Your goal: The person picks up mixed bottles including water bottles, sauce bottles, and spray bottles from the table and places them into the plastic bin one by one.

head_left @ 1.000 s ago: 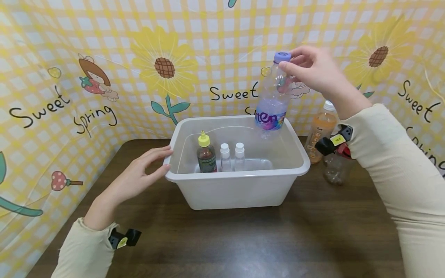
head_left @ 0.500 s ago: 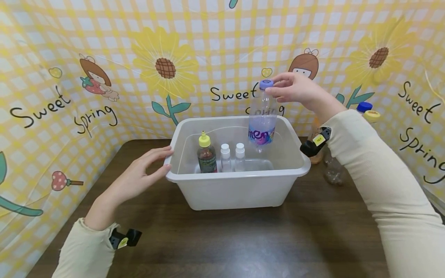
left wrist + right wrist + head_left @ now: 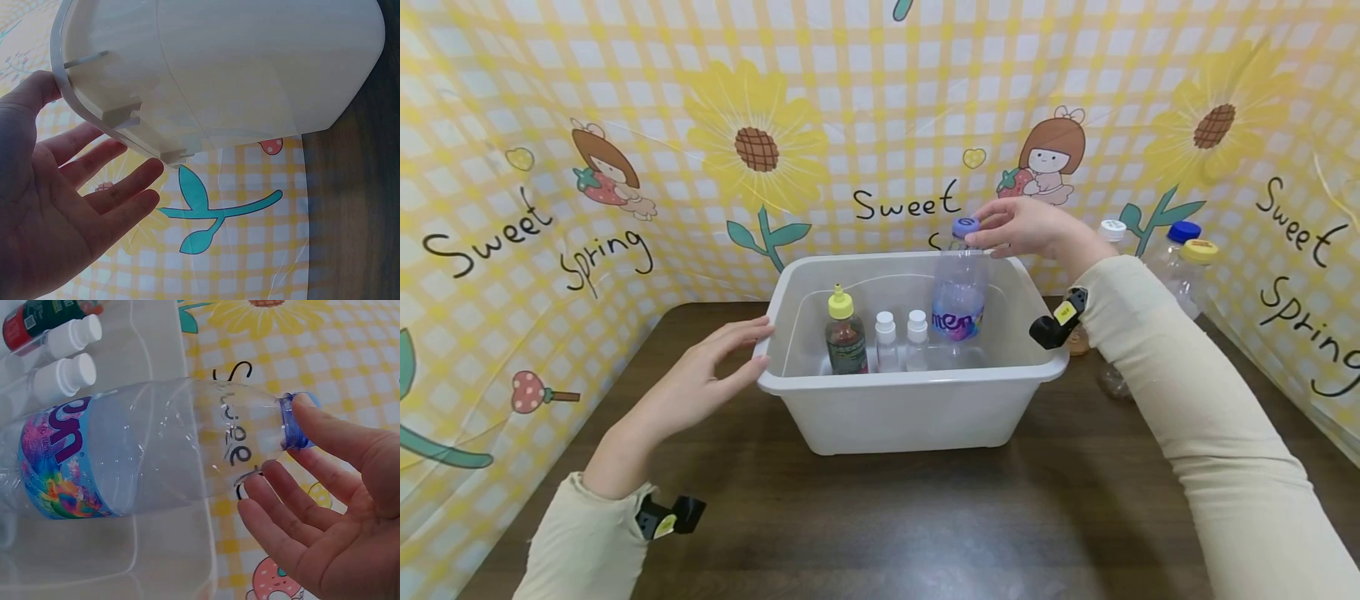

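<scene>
A pale grey plastic tub (image 3: 895, 414) stands on the dark wooden table. My left hand (image 3: 688, 390) touches its left rim with fairly straight fingers; in the left wrist view the fingertips lie along the rim. My right hand (image 3: 1033, 231) pinches the purple-blue cap of a clear plastic bottle (image 3: 958, 292) with a colourful label. That bottle is upright, its lower part inside the tub at the right. Left of it in the tub are two small clear bottles with white caps (image 3: 886, 343) and a dark squeeze bottle (image 3: 847, 340) with a yellow pointed cap.
Right of the tub, partly hidden by the right forearm, stand bottles with a white cap (image 3: 1112, 230), a blue cap (image 3: 1183, 232) and a yellow cap (image 3: 1199, 250). A yellow checked cloth (image 3: 865, 100) hangs behind the table (image 3: 880, 517).
My right hand has brought the clear bottle down and to the left, from above the tub into it. The left hand has stayed at the rim.
</scene>
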